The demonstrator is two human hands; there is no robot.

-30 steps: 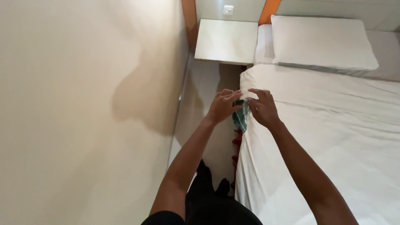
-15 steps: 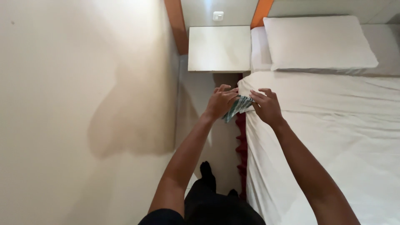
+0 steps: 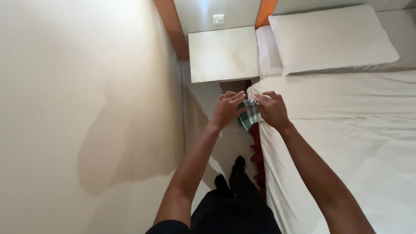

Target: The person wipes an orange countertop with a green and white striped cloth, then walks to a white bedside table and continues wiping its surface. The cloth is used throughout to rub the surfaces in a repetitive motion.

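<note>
My left hand (image 3: pixel 227 109) and my right hand (image 3: pixel 271 111) are both closed on a small green-and-white checked cloth (image 3: pixel 248 115), stretched between them. They hold it at the left edge of a bed covered by a white sheet (image 3: pixel 346 130), just over the gap between bed and wall. Most of the cloth is hidden by my fingers.
A white pillow (image 3: pixel 329 39) lies at the head of the bed. A white bedside table (image 3: pixel 223 54) stands beyond my hands, under a wall switch (image 3: pixel 219 19). A cream wall (image 3: pixel 78 108) runs along the left. A dark red bed base (image 3: pixel 258 147) shows under the sheet.
The view has shifted, so bed and table sit further right. Both hands have stayed together on the cloth, which shows a little more between them now.
</note>
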